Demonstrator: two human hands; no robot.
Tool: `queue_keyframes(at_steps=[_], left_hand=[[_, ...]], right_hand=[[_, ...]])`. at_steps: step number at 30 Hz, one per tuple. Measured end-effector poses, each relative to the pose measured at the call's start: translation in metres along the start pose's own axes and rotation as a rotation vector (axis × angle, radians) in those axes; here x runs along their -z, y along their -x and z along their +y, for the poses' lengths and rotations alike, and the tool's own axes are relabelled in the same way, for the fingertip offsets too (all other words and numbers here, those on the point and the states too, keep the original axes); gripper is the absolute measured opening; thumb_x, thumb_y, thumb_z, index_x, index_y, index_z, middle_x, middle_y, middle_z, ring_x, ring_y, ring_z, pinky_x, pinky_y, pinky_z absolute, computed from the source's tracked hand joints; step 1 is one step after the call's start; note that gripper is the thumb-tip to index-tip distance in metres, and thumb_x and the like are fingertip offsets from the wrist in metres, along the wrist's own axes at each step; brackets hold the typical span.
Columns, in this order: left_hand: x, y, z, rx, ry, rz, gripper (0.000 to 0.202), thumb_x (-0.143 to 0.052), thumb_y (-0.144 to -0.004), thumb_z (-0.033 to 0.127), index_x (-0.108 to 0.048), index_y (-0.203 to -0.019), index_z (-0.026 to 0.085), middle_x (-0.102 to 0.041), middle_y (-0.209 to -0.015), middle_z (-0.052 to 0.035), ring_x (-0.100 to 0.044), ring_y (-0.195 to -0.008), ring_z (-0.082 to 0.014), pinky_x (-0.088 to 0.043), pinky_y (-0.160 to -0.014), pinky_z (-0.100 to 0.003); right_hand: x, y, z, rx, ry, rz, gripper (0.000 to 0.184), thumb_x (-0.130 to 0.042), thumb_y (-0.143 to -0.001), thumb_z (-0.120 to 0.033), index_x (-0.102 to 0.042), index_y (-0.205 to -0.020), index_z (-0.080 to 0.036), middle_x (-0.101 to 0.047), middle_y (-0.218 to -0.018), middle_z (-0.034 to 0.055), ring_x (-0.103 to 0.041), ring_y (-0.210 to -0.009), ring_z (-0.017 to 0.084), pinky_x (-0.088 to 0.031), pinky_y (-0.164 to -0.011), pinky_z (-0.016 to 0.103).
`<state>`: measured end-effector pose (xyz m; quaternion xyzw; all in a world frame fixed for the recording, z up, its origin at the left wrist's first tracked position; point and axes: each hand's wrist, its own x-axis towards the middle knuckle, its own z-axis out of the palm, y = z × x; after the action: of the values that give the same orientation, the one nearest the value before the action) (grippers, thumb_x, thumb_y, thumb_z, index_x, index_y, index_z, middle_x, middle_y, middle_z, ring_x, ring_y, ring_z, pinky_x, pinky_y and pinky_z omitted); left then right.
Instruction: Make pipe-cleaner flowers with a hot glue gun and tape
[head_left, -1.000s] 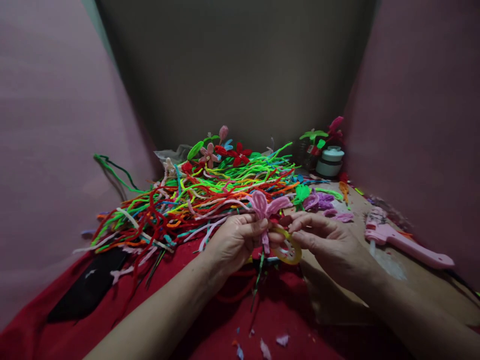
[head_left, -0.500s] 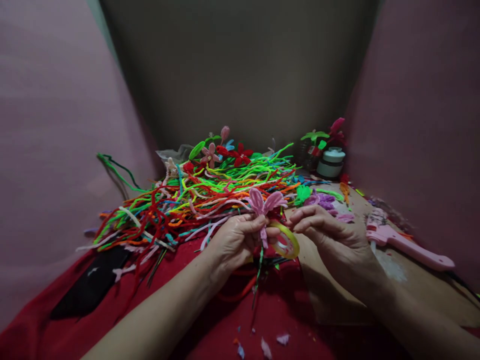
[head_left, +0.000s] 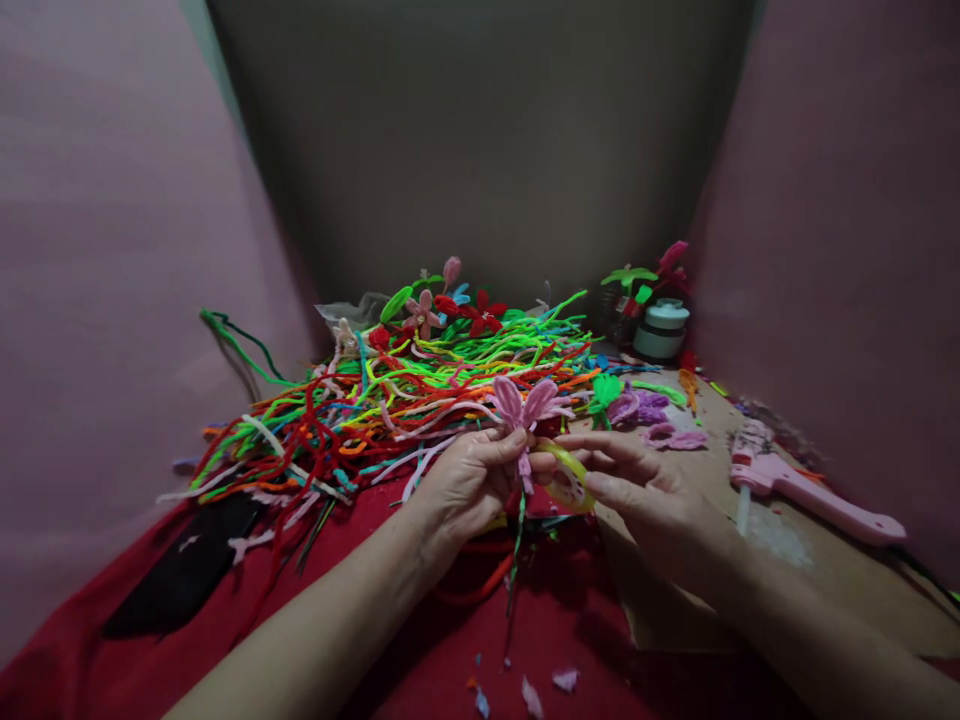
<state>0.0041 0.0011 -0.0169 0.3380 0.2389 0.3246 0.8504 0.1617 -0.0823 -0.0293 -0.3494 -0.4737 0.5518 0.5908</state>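
Pinched between the thumb and fingers of my left hand (head_left: pixel 476 475) is a pink pipe-cleaner flower (head_left: pixel 523 405), petals upward. Its thin stem (head_left: pixel 517 545), partly wrapped in green, points down below the hand. Just right of the flower is a roll of yellow tape (head_left: pixel 570 480), close against my left fingertips. My right hand (head_left: pixel 637 490) has its thumb on the near edge of the roll and its fingers behind it. Where the tape meets the flower is hidden by the left fingers.
A heap of colourful pipe cleaners (head_left: pixel 420 385) lies behind my hands, with finished flowers (head_left: pixel 484 312) on top. To the right, a pink glue gun (head_left: pixel 817 490) rests on brown cardboard (head_left: pixel 697 600). A lidded jar (head_left: pixel 661 330) stands behind. A black flat object (head_left: pixel 184 570) lies left on red cloth (head_left: pixel 360 640).
My right hand has moved left and closed on the tape roll, which is turned more edge-on. My left hand still holds the flower in nearly the same place.
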Motion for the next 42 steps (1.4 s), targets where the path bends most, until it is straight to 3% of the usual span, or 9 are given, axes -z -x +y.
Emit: queue_keyframes(at_steps=[3,8,15,20,24,30,35,42], left_hand=[[-0.001,0.001,-0.001,0.005,-0.019,-0.002,0.01,-0.053,-0.081,0.008,-0.062,-0.075,0.007,-0.068,-0.067,-0.0099,-0.067,-0.063,-0.0164,-0.053,-0.067,-0.026],[-0.003,0.002,-0.001,0.027,-0.06,0.028,0.013,-0.05,-0.082,0.008,-0.062,-0.077,0.008,-0.067,-0.065,-0.0087,-0.065,-0.058,-0.0147,-0.052,-0.06,-0.025],[-0.013,0.01,-0.001,-0.155,-0.393,0.071,0.014,-0.064,-0.074,0.018,-0.067,-0.078,0.006,-0.069,-0.066,-0.0106,-0.061,-0.052,-0.0138,-0.049,-0.05,-0.022],[-0.017,0.014,-0.008,-0.135,-0.432,0.034,0.026,-0.07,-0.069,0.028,-0.069,-0.085,0.008,-0.07,-0.068,-0.0091,-0.062,-0.054,-0.0142,-0.05,-0.055,-0.024],[-0.015,0.01,-0.012,-0.089,-0.413,0.033,0.02,-0.066,-0.071,0.025,-0.069,-0.082,0.009,-0.069,-0.065,-0.0066,-0.062,-0.054,-0.0132,-0.052,-0.06,-0.026],[-0.022,0.012,-0.014,-0.161,-0.437,0.068,0.007,-0.065,-0.068,0.013,-0.068,-0.072,0.009,-0.066,-0.057,-0.0022,-0.058,-0.051,-0.0105,-0.048,-0.056,-0.022],[-0.025,0.012,-0.016,-0.179,-0.451,0.117,0.005,-0.064,-0.065,0.013,-0.067,-0.068,0.01,-0.064,-0.057,-0.0011,-0.057,-0.053,-0.0112,-0.046,-0.056,-0.023],[-0.016,0.009,-0.021,-0.297,-0.625,0.151,0.004,-0.064,-0.066,0.015,-0.066,-0.067,0.011,-0.063,-0.064,0.0004,-0.053,-0.059,-0.0102,-0.044,-0.06,-0.022]], right_hand=[[-0.005,0.001,0.001,-0.03,-0.077,0.005,0.024,-0.064,-0.078,-0.022,-0.066,-0.101,-0.026,-0.071,-0.099,0.0025,-0.063,-0.099,0.02,-0.045,-0.093,0.038],[-0.004,0.002,0.0,-0.062,-0.088,0.029,0.021,-0.066,-0.075,-0.022,-0.07,-0.095,-0.027,-0.072,-0.097,0.0026,-0.065,-0.093,0.02,-0.047,-0.088,0.038],[-0.001,0.0,-0.003,0.076,0.263,0.256,0.015,-0.065,-0.077,-0.027,-0.072,-0.09,-0.027,-0.071,-0.098,0.0016,-0.062,-0.092,0.018,-0.045,-0.085,0.032],[-0.011,0.0,-0.002,0.104,0.317,0.282,0.013,-0.065,-0.076,-0.027,-0.072,-0.086,-0.024,-0.07,-0.096,0.0025,-0.061,-0.095,0.019,-0.046,-0.085,0.032],[-0.012,0.001,0.005,0.094,0.359,0.332,0.018,-0.063,-0.078,-0.032,-0.071,-0.09,-0.022,-0.069,-0.096,0.0044,-0.062,-0.091,0.021,-0.048,-0.081,0.035],[-0.013,0.001,0.008,0.093,0.415,0.295,0.024,-0.059,-0.081,-0.033,-0.07,-0.101,-0.025,-0.07,-0.095,0.0036,-0.061,-0.095,0.021,-0.044,-0.089,0.037],[-0.016,0.001,0.008,0.019,0.363,0.275,0.028,-0.056,-0.082,-0.035,-0.069,-0.104,-0.024,-0.071,-0.094,0.0041,-0.063,-0.087,0.021,-0.047,-0.082,0.038],[-0.018,0.0,0.011,0.031,0.373,0.24,0.031,-0.052,-0.085,-0.036,-0.065,-0.112,-0.025,-0.068,-0.108,0.0037,-0.058,-0.104,0.022,-0.042,-0.093,0.041]])
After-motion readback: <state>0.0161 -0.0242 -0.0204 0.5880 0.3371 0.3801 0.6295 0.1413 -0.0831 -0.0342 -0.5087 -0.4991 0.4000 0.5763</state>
